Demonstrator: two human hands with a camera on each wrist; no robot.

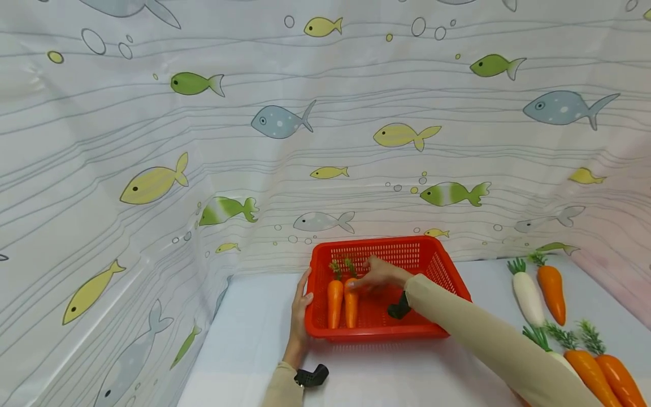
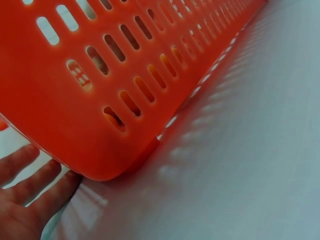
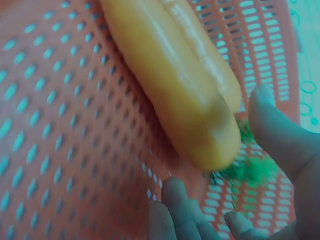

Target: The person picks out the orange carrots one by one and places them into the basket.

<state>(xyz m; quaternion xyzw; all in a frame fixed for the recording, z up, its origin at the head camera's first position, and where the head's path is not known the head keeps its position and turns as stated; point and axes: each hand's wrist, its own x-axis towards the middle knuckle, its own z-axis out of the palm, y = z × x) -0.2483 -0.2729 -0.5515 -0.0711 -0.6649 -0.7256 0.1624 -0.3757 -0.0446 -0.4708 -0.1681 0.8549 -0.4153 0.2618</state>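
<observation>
A red plastic basket (image 1: 378, 335) with slotted walls stands on the white table. Inside it, two orange carrots with green tops lie side by side at the left: the left carrot (image 1: 334, 302) and the right carrot (image 1: 351, 310). My right hand (image 1: 378, 276) reaches into the basket beside the right carrot's top end. In the right wrist view its thumb and fingers (image 3: 172, 210) are spread around the end of the nearer carrot (image 3: 175, 85), without gripping it. My left hand (image 1: 299, 314) rests against the basket's left side, fingers extended along the outer wall (image 2: 60, 110).
On the table at the right lie a white radish (image 1: 528, 297), an orange carrot (image 1: 552, 291) and more carrots (image 1: 592, 373) nearer the front, partly behind the right sleeve (image 1: 488, 333). A fish-patterned curtain (image 1: 356, 192) hangs behind the basket and along the sides.
</observation>
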